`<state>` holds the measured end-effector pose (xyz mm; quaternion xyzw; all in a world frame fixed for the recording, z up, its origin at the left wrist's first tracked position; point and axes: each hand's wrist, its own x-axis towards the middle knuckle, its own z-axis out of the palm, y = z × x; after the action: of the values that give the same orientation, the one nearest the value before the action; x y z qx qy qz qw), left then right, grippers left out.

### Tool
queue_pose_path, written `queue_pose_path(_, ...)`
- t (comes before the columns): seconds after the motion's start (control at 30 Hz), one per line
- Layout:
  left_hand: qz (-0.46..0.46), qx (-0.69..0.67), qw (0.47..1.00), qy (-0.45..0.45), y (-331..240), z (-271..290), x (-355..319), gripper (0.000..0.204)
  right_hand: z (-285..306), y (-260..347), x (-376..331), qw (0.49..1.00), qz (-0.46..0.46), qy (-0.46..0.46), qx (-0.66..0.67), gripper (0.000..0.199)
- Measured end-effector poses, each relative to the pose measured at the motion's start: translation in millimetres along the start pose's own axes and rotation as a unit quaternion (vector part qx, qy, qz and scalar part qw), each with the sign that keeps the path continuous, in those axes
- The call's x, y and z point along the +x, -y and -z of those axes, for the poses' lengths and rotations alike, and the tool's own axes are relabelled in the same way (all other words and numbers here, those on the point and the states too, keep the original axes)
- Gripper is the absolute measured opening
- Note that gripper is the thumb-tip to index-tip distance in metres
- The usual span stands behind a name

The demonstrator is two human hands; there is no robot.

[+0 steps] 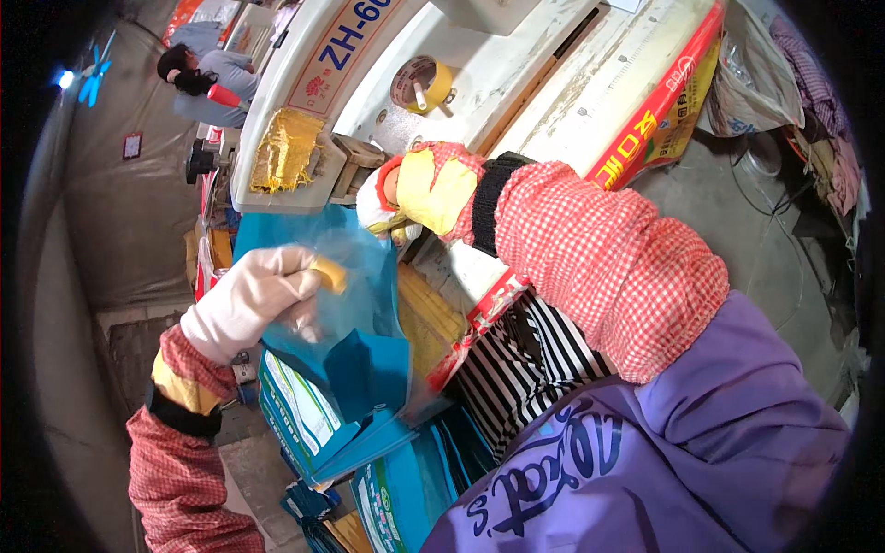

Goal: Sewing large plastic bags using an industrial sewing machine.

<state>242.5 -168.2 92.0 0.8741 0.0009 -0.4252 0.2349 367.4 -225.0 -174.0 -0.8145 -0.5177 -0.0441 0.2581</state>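
Several teal bags [371,364], creased, white-and-green printed

Your top [737,387] is purple, with dark, curling lettering [548,470] across its front. Against it sits your right sleeve cover [608,267], red-and-white checked and gathered at the hem. Farther from the top come a black band [495,205], a yellow patch [438,192] on more checked cloth, and a white finger covering [371,207] edged in red. Well apart from the top, your left sleeve cover [184,488] matches, with its own black strap [184,417], yellow strip [180,385], white glove [241,304] and yellow fingertip cover [329,274].
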Motion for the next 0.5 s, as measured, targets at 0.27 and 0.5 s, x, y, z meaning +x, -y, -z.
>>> queue_pose_path(0.27, -0.035, 0.703, 0.659, 0.264, -16.7, -81.9, -63.1, 0.030, 39.6, 88.0, -72.0, 0.945, -0.130, -0.298, 0.040, 0.010)
queue_pose_path(0.5, -0.321, 0.658, 0.665, 0.147, -21.9, -159.2, -19.3, 0.009, 31.0, 134.0, -60.0, 0.903, -0.419, -0.022, 0.095, 0.019)
